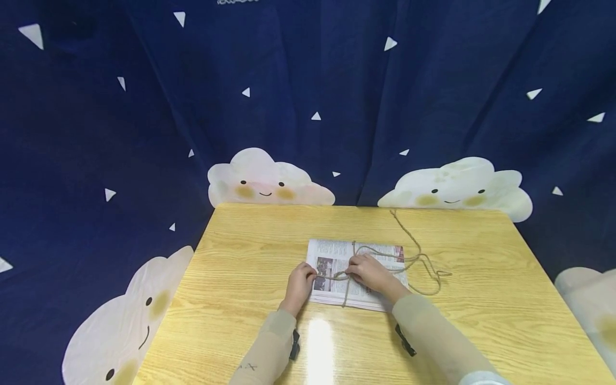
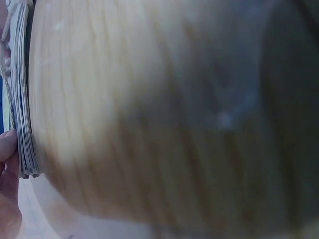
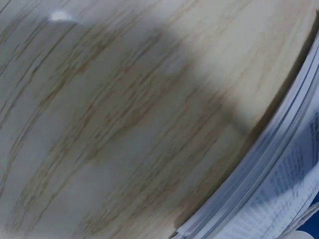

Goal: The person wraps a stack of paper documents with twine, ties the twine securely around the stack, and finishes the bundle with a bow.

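A stack of folded newspapers (image 1: 332,295) lies on the wooden table, with brown twine (image 1: 346,294) wrapped around it and crossing near its middle. At the stack's left edge my left hand (image 1: 299,286) pinches one strand of the twine between thumb and finger. In the left wrist view, that hand (image 2: 9,194) is beside the layered paper edges (image 2: 24,99). My right hand (image 1: 372,272) is over the stack's middle, its curled fingers pinching the twine by the crossing. The right wrist view shows the newspapers (image 3: 279,189) and a bit of twine (image 3: 301,219); most of that hand is out of frame.
Loose twine (image 1: 423,256) trails in loops off the stack's right side, one end reaching toward the table's back edge. The wooden table (image 1: 250,240) extends around the stack. Behind it hangs a dark blue curtain (image 1: 289,69) printed with clouds and triangles.
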The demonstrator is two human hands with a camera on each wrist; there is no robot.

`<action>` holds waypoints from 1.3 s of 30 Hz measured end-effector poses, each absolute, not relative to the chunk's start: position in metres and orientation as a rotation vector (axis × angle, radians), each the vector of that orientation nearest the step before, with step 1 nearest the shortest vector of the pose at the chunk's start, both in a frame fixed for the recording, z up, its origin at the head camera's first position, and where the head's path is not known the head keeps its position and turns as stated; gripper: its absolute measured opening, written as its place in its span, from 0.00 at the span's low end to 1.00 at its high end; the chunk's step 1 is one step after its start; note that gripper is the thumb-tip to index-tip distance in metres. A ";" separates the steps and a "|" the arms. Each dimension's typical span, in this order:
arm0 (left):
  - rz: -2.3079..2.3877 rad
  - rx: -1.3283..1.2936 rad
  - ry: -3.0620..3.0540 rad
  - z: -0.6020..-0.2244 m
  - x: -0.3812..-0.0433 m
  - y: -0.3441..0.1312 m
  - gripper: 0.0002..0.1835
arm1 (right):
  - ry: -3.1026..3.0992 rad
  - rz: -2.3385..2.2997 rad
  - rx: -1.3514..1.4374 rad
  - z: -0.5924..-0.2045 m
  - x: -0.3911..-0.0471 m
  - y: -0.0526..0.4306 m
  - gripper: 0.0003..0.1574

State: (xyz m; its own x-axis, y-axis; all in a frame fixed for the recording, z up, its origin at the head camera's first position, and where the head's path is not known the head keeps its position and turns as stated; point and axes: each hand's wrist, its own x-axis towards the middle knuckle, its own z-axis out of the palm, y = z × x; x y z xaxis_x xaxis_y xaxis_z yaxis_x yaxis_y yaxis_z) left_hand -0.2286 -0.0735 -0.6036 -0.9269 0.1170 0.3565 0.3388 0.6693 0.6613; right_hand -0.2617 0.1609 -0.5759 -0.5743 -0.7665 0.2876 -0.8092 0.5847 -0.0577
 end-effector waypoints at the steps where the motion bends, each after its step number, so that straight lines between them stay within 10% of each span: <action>1: -1.111 -0.348 -2.622 -0.603 -0.229 -0.073 0.01 | -2.588 0.284 1.306 -0.576 -0.262 0.161 0.09; 19: -1.101 -0.290 -2.703 -0.599 -0.227 -0.072 0.02 | -2.776 0.617 1.167 -0.576 -0.256 0.160 0.08; 30: -1.102 -0.254 -2.746 -0.598 -0.228 -0.071 0.02 | -2.719 0.630 0.576 -0.591 -0.236 0.157 0.38; 39: -1.099 -0.270 -2.720 -0.597 -0.227 -0.071 0.03 | -2.700 0.707 0.354 -0.595 -0.213 0.146 0.17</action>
